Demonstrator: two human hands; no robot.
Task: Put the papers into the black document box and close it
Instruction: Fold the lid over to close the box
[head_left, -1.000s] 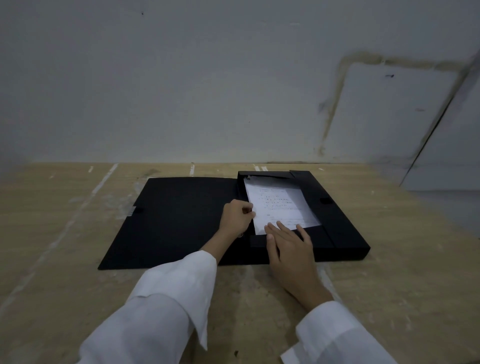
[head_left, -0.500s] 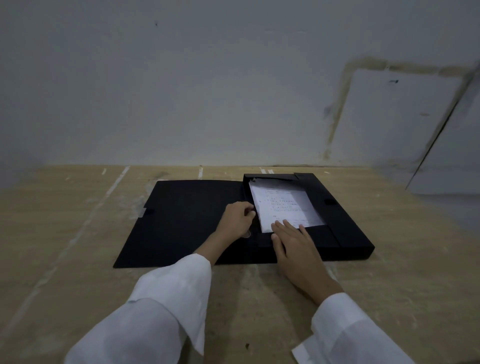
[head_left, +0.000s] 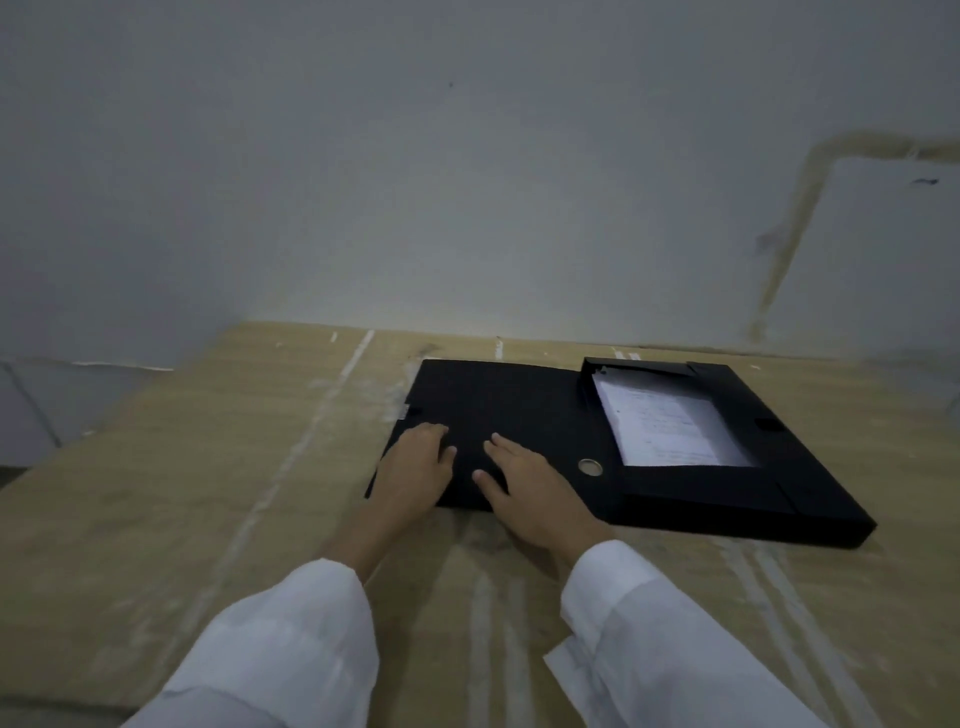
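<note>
From the head camera I see the black document box (head_left: 727, 499) lying open on the wooden table (head_left: 208, 493), its tray half to the right and its flat lid (head_left: 498, 410) spread out to the left. The papers (head_left: 665, 428) sit inside the tray, a white printed stack lying flat between the tray walls, nearer the far wall. A round metal-ringed finger hole (head_left: 590, 466) shows on the spine strip between lid and tray.

My left hand (head_left: 415, 470) rests on the near left corner of the lid, fingers curled down onto the black surface; its grip holds nothing that I can see, though I cannot tell whether the fingertips hook the lid's edge. My right hand (head_left: 524, 493) lies just beside it, palm down at the lid's near edge, fingers spread wide and flat, thumb pointing toward the left hand, grasping nothing. The two hands are close but apart. Both wrists come out of white sleeves (head_left: 665, 639).

A small pale tab (head_left: 404, 411) shows at the lid's left edge. Pale streaks run along the table. Behind it stands a grey wall (head_left: 467, 182) with a brownish stain at the right.
</note>
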